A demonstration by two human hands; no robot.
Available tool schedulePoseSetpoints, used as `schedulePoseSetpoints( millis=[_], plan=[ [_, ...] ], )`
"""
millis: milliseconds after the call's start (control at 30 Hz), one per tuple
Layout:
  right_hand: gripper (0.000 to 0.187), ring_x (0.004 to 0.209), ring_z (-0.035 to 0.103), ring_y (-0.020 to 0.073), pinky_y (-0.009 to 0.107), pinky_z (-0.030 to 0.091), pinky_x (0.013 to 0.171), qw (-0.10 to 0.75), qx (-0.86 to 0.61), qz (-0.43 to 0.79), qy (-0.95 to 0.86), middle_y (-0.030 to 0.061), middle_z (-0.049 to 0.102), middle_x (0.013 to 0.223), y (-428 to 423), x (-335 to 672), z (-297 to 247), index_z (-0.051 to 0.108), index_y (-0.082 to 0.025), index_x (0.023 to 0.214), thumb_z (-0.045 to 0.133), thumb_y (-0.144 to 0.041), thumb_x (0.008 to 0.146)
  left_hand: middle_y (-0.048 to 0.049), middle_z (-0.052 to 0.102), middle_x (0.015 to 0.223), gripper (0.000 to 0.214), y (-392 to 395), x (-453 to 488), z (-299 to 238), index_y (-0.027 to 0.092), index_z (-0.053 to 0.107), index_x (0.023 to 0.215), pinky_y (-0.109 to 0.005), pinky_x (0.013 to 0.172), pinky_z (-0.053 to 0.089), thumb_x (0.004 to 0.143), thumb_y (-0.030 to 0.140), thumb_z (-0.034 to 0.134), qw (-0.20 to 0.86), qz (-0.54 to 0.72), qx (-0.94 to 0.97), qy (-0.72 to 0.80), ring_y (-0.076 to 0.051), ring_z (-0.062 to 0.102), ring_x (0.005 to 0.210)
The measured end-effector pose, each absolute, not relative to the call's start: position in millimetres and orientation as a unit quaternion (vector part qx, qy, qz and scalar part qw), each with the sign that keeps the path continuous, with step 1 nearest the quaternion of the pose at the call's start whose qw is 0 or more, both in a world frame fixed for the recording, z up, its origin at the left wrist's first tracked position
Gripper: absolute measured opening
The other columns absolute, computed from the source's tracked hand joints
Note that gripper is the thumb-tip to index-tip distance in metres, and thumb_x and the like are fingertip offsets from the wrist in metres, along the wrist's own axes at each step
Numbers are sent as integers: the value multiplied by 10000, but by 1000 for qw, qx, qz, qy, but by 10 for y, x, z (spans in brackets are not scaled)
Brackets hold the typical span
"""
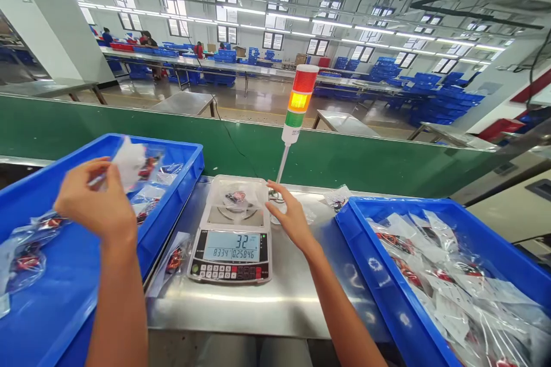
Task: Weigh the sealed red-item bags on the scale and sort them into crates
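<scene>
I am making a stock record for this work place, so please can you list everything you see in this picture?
Steel bench: one, grey, in front of the panel
Green panel: one, green, behind the bench
Scale: one, white and black, on the bench, showing 32
Clear box: one, transparent, on the scale
Signal light: one, red, amber and green, on a pole behind the scale
Left tray: one, blue, left of the scale, holding bags
Right tray: one, blue, right of the scale, holding many bags
Far crates: many, blue, stacked across the hall
Far people: several, at distant benches
White sheet: one, white, in the left hand
Left hand: one, above the left tray
Right hand: one, beside the scale
</scene>
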State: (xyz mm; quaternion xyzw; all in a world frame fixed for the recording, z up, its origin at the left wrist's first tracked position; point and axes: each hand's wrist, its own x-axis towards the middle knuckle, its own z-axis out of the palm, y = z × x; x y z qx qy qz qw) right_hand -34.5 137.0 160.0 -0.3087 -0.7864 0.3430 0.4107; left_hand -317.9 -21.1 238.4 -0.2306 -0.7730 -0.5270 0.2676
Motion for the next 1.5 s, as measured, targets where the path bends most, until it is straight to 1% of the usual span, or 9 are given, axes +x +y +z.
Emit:
schedulePoseSetpoints(
  millis=[100,267,367,467,567,767,1000,1300,1500],
  plan=[
    [371,1301,591,289,543,422,1130,427,-375,301,-766,130,684,1355,1456,-76,1277,659,-202,1263,517,-346,951,-140,610,1426,434,-464,-3220,2280,131,618,1297,-555,1151,432,919,344,613,341,-479,-232,-775,-367,532,1356],
    [481,1464,391,395,649,350,1144,282,-473,185,-814,105,549,1534,1405,375,585,636,-243,1355,588,-433,916,-156,676,1302,384,-479,-2874,1942,145,636,1292,-588,1099,480,959,329,583,261,-505,-329,-755,-373,615,1254],
    [493,1418,462,373,603,416,1112,233,-487,168,-825,77,527,1558,1303,525,307,607,-265,1399,579,-366,917,-93,713,1241,328,-378,-2553,1805,208,655,1240,-521,1064,523,983,387,560,193,-504,-417,-731,-317,664,1185],
    [392,1249,623,292,492,505,1036,286,-506,158,-798,83,654,1417,1245,625,216,678,-253,1286,450,-315,974,-66,723,1219,260,-274,-2303,1769,231,655,1207,-456,1062,524,1002,347,543,153,-500,-489,-698,-263,670,1173],
    [392,1123,682,285,484,525,994,320,-521,153,-777,91,756,1202,1240,688,233,734,-236,1142,388,-358,1004,-71,709,1243,233,-195,-2173,1778,239,640,1210,-423,1065,516,1019,293,518,125,-496,-539,-669,-236,661,1187],
    [428,1447,436,315,534,371,1183,289,-468,164,-819,83,587,1501,1291,615,242,660,-238,1336,578,-375,938,-77,698,1246,217,-124,-2104,1740,227,638,1196,-397,1073,507,1028,255,503,110,-493,-564,-653,-222,644,1203],
    [348,1285,582,316,549,451,1094,343,-497,192,-774,124,698,1337,1241,606,228,718,-219,1217,543,-344,942,-72,693,1258,224,-40,-2086,1709,231,630,1214,-415,1098,497,1018,258,525,103,-469,-598,-642,-230,621,1229],
    [565,1116,676,299,448,554,916,505,-561,368,-544,136,732,1203,1002,824,532,633,-213,1179,753,-559,749,-95,685,1302,278,261,-2061,1635,205,643,1227,-488,1128,468,962,248,569,33,-446,-620,-644,-270,579,1290],
    [482,1033,677,272,422,551,856,526,-510,373,-570,119,734,1124,899,601,1031,648,-209,1135,712,-559,810,-58,784,951,156,545,-2134,1623,215,720,884,-377,862,580,915,216,566,16,-493,-531,-689,-237,726,917]
  ],
)
